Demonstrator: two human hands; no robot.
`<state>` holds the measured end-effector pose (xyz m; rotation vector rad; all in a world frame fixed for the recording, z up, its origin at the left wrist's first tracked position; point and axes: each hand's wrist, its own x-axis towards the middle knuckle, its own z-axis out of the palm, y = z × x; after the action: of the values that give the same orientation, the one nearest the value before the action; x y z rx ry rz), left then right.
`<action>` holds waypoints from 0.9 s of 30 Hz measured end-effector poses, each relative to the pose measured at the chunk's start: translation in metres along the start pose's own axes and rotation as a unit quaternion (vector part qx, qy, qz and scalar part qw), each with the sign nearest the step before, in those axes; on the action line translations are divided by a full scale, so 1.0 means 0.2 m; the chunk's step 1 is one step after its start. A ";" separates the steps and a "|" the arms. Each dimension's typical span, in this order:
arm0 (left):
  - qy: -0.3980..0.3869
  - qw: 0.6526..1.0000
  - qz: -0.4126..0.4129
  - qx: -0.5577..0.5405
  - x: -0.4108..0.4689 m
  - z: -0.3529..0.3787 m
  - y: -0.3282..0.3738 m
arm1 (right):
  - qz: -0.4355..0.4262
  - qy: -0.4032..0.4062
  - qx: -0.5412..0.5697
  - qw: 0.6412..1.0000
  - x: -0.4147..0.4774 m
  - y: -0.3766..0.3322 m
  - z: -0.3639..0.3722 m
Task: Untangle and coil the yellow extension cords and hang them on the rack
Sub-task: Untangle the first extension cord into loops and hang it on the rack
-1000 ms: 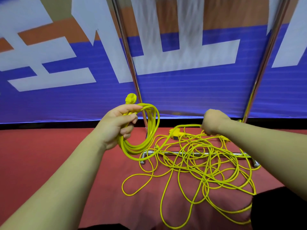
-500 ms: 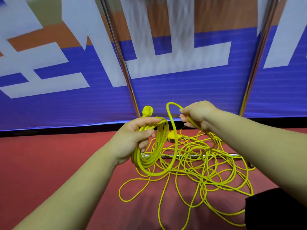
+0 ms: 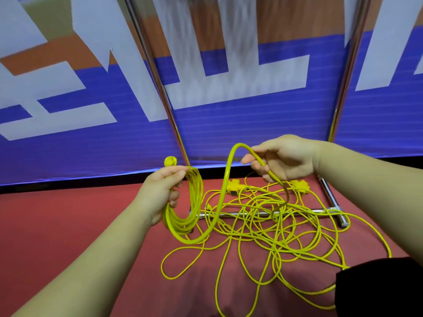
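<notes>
Nearest the camera, in front of the rack's base bar (image 3: 325, 210), a dark piece of clothing (image 3: 380, 291) fills the lower right corner, and loose yellow loops trail over the red floor (image 3: 57, 229) towards it. The tangled extension cords (image 3: 270, 227) lie heaped on the floor across and in front of that bar. Above the bar's left end, the left hand (image 3: 160, 191) is clenched around a finished coil (image 3: 180, 226) that hangs below the fist, its round plug (image 3: 170, 161) sticking up above the thumb. A single strand (image 3: 223, 193) runs from the coil's bottom up in a tall arch to the right hand (image 3: 286, 159), held above the bar's middle. That hand pinches the strand between thumb and curled fingers, and the cord drops from it into the heap. Just behind the bar, two yellow socket blocks (image 3: 233, 187) lie on the floor. Two chrome uprights (image 3: 158, 83) rise beyond the bar, in front of a blue, white and orange banner (image 3: 251, 129).
</notes>
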<state>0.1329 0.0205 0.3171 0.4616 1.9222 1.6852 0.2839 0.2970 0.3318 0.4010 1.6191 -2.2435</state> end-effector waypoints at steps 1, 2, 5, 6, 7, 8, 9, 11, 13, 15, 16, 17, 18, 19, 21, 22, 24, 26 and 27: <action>0.011 1.000 -0.004 0.005 0.01 -0.02 -0.02 | 0.001 -0.010 0.000 1.000 -0.01 0.00 -0.01; 0.022 1.000 -0.008 0.010 0.02 -0.04 -0.04 | 0.008 -0.017 -0.009 1.000 -0.02 0.01 -0.01; 0.045 0.999 -0.014 0.024 0.04 -0.07 -0.09 | 0.052 -0.019 -0.113 0.992 -0.04 0.05 -0.01; 0.050 0.998 -0.016 0.026 0.04 -0.08 -0.10 | 0.074 -0.010 -0.179 0.981 -0.03 0.06 -0.01; 0.055 0.998 -0.016 0.026 0.05 -0.09 -0.10 | 0.099 0.003 -0.261 0.960 -0.03 0.09 -0.01; 0.059 0.998 -0.014 0.025 0.05 -0.10 -0.10 | 0.125 0.017 -0.349 0.928 -0.01 0.11 -0.01; 0.063 0.998 -0.011 0.022 0.05 -0.10 -0.10 | 0.147 0.030 -0.431 0.890 0.00 0.14 -0.01; 0.064 0.998 0.000 0.008 0.05 -0.10 -0.07 | 0.175 0.068 -0.544 0.818 0.06 0.18 -0.01; 0.054 0.998 0.017 -0.015 0.03 -0.09 -0.02 | 0.177 0.156 -0.590 0.773 0.08 0.20 0.01; 0.031 0.998 0.034 -0.039 0.01 -0.08 0.03 | 0.154 0.231 -0.589 0.759 0.09 0.21 0.00; 0.014 0.998 0.043 -0.049 -0.01 -0.07 0.06 | 0.136 0.256 -0.575 0.765 0.10 0.21 0.00; -0.003 0.997 0.051 -0.058 -0.03 -0.06 0.08 | 0.131 0.270 -0.556 0.775 0.11 0.22 0.01; -0.021 0.996 0.058 -0.068 -0.05 -0.05 0.11 | 0.129 0.281 -0.534 0.787 0.13 0.22 0.01; -0.037 0.995 0.063 -0.075 -0.07 -0.04 0.13 | 0.120 0.301 -0.513 0.795 0.14 0.22 0.03; -0.068 0.992 0.073 -0.076 -0.11 0.00 0.16 | 0.101 0.307 -0.510 0.797 0.17 0.21 0.07; -0.083 0.991 0.077 -0.073 -0.12 0.01 0.17 | 0.082 0.327 -0.431 0.837 0.18 0.20 0.08; -0.106 0.988 0.086 -0.068 -0.15 0.05 0.18 | 0.042 0.371 -0.248 0.894 0.22 0.20 0.06; -0.122 0.986 0.094 -0.062 -0.17 0.08 0.19 | 0.021 0.394 -0.068 0.916 0.22 0.18 0.09; -0.130 0.985 0.099 -0.055 -0.18 0.09 0.18 | 0.007 0.383 -0.011 0.924 0.22 0.17 0.10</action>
<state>0.1683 0.0204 0.3576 0.8101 1.6318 1.7458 0.2580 0.2629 0.2899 1.4164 1.9526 -2.1720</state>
